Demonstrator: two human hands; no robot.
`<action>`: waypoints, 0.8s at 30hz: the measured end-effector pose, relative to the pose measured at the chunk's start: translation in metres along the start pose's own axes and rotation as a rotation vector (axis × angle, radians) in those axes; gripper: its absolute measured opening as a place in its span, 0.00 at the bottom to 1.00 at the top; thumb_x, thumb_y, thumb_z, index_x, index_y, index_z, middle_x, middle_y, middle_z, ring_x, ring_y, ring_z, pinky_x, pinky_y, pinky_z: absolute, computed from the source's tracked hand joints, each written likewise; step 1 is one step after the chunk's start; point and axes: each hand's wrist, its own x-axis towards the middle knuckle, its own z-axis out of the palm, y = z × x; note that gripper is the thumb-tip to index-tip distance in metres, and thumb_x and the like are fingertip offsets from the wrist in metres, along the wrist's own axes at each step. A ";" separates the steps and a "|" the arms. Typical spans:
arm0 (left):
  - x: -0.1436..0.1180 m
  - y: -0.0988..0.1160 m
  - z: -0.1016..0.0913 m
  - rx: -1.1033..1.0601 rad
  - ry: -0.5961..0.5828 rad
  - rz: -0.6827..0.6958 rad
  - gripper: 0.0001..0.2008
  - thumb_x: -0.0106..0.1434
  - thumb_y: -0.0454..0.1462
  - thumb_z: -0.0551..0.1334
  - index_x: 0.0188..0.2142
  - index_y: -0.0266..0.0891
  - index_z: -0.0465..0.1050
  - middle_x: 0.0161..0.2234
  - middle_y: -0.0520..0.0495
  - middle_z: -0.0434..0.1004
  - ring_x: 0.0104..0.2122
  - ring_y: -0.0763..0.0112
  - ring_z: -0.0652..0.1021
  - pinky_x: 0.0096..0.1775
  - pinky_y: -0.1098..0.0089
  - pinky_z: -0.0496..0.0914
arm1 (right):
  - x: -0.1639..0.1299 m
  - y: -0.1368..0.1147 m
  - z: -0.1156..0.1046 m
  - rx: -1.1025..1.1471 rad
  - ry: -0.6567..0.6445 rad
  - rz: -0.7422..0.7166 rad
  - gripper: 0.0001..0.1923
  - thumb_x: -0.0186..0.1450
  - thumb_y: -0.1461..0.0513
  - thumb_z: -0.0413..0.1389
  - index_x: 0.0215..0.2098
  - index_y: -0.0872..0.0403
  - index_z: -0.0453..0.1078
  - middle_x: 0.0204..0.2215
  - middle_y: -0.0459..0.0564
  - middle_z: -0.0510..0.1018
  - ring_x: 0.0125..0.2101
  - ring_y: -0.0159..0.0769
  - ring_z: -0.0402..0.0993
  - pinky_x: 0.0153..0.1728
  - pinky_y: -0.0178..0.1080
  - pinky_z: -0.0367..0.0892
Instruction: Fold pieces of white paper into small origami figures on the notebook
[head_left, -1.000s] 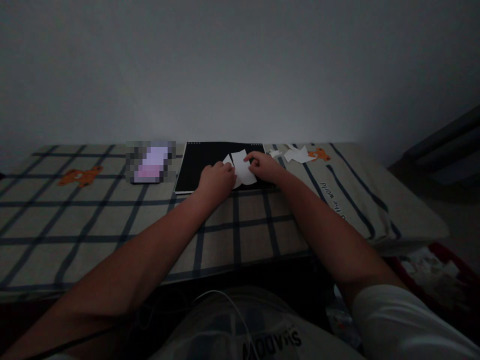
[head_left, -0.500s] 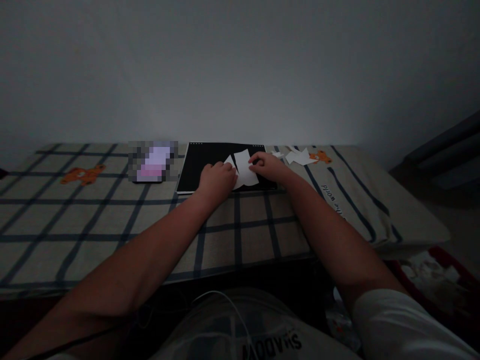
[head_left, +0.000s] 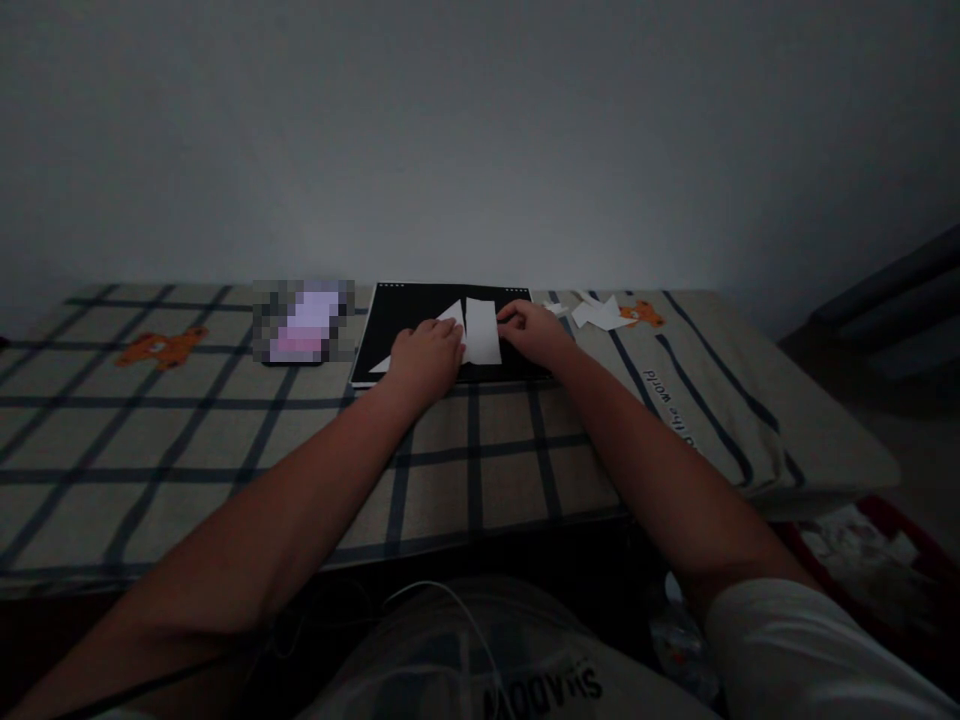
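Note:
A white folded paper lies flat on a black board at the far side of the checked cloth. My left hand rests palm down on the paper's left part, with a white corner showing to its left. At the paper's right edge my right hand presses with its fingertips. Both forearms stretch across the cloth toward the board. The room is dim.
A blurred pink-lit phone lies left of the board. White paper scraps sit to the right, near an orange bear print. The checked cloth covers a bed against a plain wall. A white cable runs over my lap.
The paper, curled up between my hands before, now lies flattened on the board. My left hand has slid down and left over it; a white corner now shows at its left.

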 end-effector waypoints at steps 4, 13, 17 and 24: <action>-0.001 0.001 -0.001 0.009 0.000 -0.008 0.21 0.77 0.41 0.49 0.63 0.39 0.69 0.67 0.42 0.70 0.61 0.52 0.72 0.53 0.53 0.71 | 0.000 0.001 -0.002 0.011 0.022 0.016 0.10 0.63 0.66 0.57 0.43 0.55 0.75 0.30 0.48 0.80 0.32 0.38 0.75 0.39 0.41 0.68; -0.001 0.000 -0.003 0.015 -0.005 -0.003 0.22 0.77 0.42 0.50 0.64 0.40 0.69 0.65 0.40 0.71 0.60 0.50 0.71 0.52 0.53 0.70 | 0.004 0.005 0.009 0.196 -0.012 -0.026 0.15 0.60 0.68 0.57 0.46 0.54 0.73 0.30 0.46 0.78 0.32 0.37 0.74 0.38 0.40 0.69; -0.001 0.000 -0.004 0.009 -0.025 -0.002 0.23 0.77 0.42 0.49 0.65 0.42 0.69 0.65 0.40 0.71 0.59 0.49 0.71 0.51 0.51 0.70 | 0.002 0.004 0.007 0.132 -0.057 -0.061 0.15 0.62 0.68 0.56 0.47 0.55 0.72 0.25 0.42 0.73 0.27 0.35 0.69 0.34 0.38 0.64; 0.000 0.001 -0.005 0.014 -0.044 -0.010 0.23 0.77 0.42 0.48 0.66 0.43 0.69 0.66 0.42 0.70 0.59 0.49 0.71 0.51 0.52 0.70 | -0.001 0.000 0.006 0.036 -0.077 -0.108 0.17 0.60 0.72 0.53 0.46 0.56 0.72 0.24 0.41 0.69 0.27 0.34 0.65 0.32 0.38 0.60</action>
